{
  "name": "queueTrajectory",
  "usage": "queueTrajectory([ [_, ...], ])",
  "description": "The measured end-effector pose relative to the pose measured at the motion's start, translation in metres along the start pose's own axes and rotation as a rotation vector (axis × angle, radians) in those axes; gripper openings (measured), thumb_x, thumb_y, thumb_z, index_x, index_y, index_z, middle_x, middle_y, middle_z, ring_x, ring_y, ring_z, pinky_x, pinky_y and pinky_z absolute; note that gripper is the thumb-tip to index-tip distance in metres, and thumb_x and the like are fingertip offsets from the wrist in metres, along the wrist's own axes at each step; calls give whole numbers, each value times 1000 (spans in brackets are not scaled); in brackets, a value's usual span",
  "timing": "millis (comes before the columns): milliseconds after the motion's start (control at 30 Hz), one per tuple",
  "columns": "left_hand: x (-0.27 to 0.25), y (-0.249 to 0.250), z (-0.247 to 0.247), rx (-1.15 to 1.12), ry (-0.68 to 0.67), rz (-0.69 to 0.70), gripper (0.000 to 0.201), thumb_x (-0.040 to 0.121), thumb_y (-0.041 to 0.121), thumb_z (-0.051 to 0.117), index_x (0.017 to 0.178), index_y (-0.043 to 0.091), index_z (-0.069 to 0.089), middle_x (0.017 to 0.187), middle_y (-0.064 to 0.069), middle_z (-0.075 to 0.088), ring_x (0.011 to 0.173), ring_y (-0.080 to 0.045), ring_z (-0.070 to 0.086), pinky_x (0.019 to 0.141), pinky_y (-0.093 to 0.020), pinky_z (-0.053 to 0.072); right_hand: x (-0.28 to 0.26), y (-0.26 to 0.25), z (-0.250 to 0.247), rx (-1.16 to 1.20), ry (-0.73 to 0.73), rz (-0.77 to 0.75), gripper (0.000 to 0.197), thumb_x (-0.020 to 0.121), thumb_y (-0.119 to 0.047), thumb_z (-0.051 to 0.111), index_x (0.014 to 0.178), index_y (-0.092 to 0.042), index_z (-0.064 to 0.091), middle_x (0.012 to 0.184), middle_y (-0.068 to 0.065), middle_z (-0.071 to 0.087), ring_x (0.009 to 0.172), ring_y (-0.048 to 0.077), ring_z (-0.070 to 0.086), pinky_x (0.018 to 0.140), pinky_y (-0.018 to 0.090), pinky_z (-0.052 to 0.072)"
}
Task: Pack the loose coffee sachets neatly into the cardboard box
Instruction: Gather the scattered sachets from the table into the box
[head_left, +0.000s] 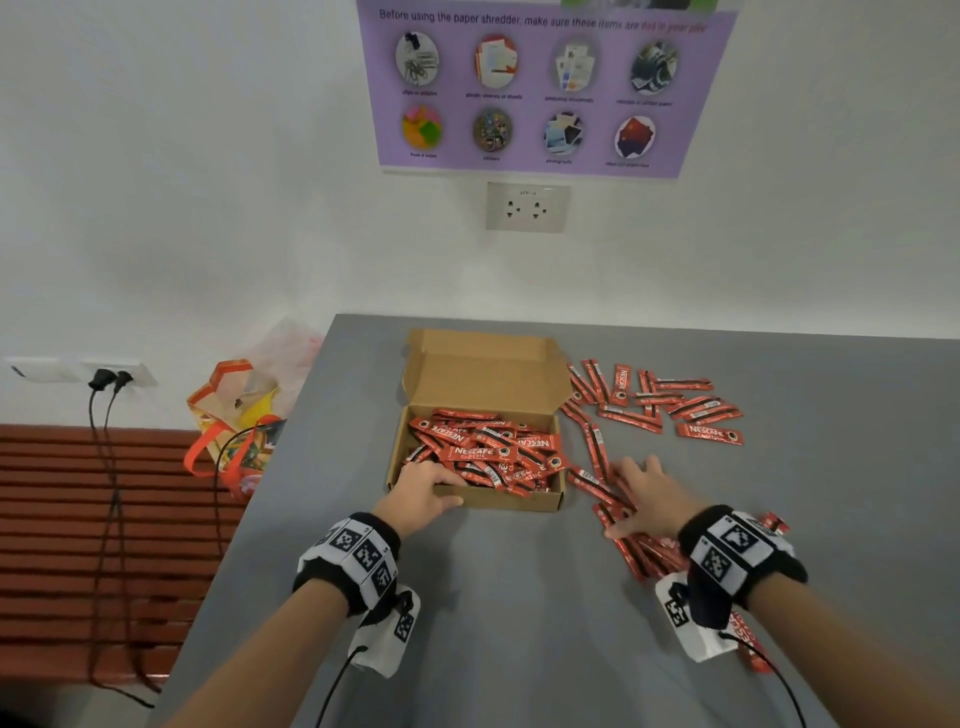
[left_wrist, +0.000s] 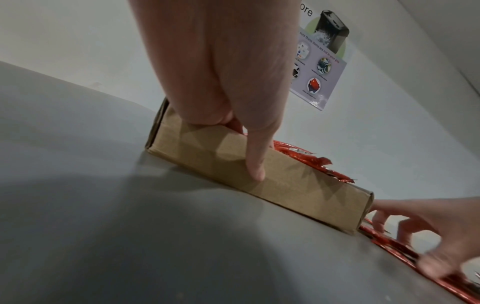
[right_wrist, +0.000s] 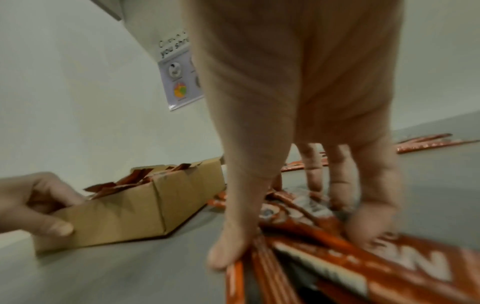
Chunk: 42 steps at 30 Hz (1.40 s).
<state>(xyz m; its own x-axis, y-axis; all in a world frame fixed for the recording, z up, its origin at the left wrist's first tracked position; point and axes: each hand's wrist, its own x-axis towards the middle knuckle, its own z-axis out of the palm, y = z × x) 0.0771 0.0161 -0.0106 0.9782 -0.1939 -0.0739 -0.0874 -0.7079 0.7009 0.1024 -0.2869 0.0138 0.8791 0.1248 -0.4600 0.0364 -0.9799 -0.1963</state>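
Note:
An open cardboard box (head_left: 511, 500) sits on the grey table (head_left: 519, 623), lid flap up, with several red coffee sachets (head_left: 488, 454) heaped loosely inside. My left hand (head_left: 423, 491) grips its front-left corner. In the left wrist view the thumb (left_wrist: 255, 164) lies on the outside of the box (left_wrist: 207, 152) wall and the fingers curl over the rim. My right hand (head_left: 649, 499) lies spread on a pile of loose sachets (head_left: 641, 553) right of the box. Its fingertips (right_wrist: 369, 232) and thumb press on the sachets (right_wrist: 337, 267). More sachets (head_left: 649, 400) lie scattered at the back right.
A colourful tote bag (head_left: 239, 426) leans at the table's left edge beside a slatted wooden bench (head_left: 78, 519). Plugs and cables hang from a wall socket (head_left: 109, 376). A purple poster (head_left: 540, 88) is on the wall behind.

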Motion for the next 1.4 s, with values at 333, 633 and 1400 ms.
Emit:
queueTrajectory([
  [333, 5, -6, 2, 14, -17, -10, 21, 83, 11, 68, 103, 11, 72, 109, -3, 68, 105, -15, 57, 95, -24, 42, 15, -24, 0, 9, 79, -133, 29, 88, -7, 55, 111, -11, 38, 112, 12, 57, 100, 25, 58, 76, 27, 45],
  [633, 1, 4, -3, 44, 1, -10, 24, 82, 11, 68, 106, 7, 71, 111, -5, 68, 105, -15, 60, 86, -9, 35, 4, -50, -42, 176, 237, -180, 37, 90, -1, 50, 124, -5, 35, 97, 8, 56, 82, 19, 56, 67, 25, 47],
  [1400, -1, 6, -5, 48, -10, -7, 24, 82, 10, 69, 105, 7, 71, 108, -6, 69, 103, -18, 60, 86, -13, 36, -47, 51, -17, -121, -248, 290, 140, 38, -60, 84, 148, -36, 0, 156, 13, -8, 140, 46, 5, 111, 59, 22],
])
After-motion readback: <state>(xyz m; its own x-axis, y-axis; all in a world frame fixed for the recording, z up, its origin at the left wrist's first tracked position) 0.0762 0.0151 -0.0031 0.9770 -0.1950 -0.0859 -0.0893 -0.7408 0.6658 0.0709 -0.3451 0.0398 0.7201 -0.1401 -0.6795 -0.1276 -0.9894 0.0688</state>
